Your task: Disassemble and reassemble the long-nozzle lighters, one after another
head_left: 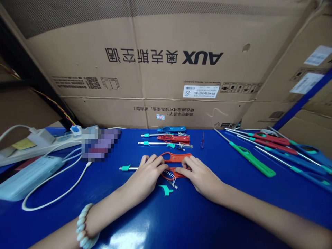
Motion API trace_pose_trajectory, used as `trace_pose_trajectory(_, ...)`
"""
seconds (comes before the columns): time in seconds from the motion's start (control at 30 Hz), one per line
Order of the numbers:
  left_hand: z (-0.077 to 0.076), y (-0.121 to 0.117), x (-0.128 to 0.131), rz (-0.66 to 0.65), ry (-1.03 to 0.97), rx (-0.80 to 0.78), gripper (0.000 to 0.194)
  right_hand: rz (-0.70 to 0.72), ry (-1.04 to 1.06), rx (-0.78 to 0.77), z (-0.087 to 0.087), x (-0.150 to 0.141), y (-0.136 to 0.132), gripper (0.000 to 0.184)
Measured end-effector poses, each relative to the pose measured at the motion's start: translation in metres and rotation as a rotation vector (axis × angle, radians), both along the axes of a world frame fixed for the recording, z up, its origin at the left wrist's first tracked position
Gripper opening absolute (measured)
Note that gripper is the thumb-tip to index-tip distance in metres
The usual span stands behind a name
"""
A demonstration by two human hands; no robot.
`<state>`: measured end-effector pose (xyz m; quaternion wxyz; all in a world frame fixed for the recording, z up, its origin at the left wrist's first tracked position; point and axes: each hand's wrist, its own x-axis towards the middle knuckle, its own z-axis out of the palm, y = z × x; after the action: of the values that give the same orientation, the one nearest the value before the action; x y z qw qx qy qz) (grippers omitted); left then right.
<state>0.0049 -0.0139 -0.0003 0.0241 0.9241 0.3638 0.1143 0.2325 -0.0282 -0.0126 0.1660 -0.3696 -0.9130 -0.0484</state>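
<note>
Two orange casing halves of a long-necked lighter lie between my hands, the upper half [176, 157] beyond the lower half [181, 173]. My left hand [150, 173] has its fingers closed at the left end of the lower half. My right hand [202, 174] curls round the right ends of both, thumb and forefinger on the lower half. A metal tube with a teal collar [126, 168] sticks out left from under my left hand. White wires [169, 175] loop from the lower half to a small igniter part [174, 185]. Nearer me lies a loose teal trigger [165, 190].
Opened blue [171, 129] and red lighters [176, 139] lie behind my hands, with a small screwdriver [202, 140] beside them. Several assembled lighters, one green [251, 159], fan out at right. A power bank [29, 178], cables and a power strip [64, 140] occupy the left. Cardboard [155, 79] stands behind.
</note>
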Motion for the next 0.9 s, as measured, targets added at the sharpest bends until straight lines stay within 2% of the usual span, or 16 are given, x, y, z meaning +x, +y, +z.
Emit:
trace_pose_trajectory(0.37,0.0024,-0.0021,0.0008,0.065,-0.131,-0.135,0.022,-0.013,0.005,-0.046,0.0012,-0.0007,-0.0005,0.034)
trace_pose_trajectory(0.7,0.0010,-0.0011,-0.0006,0.052,-0.187,-0.179,0.020,-0.004,-0.047,-0.032,0.0038,-0.0035,-0.0016,0.041)
trace_pose_trajectory(0.9,0.0014,-0.0016,0.0001,0.061,-0.176,-0.198,0.021,-0.028,-0.034,-0.157,0.0079,-0.0052,-0.0015,0.043)
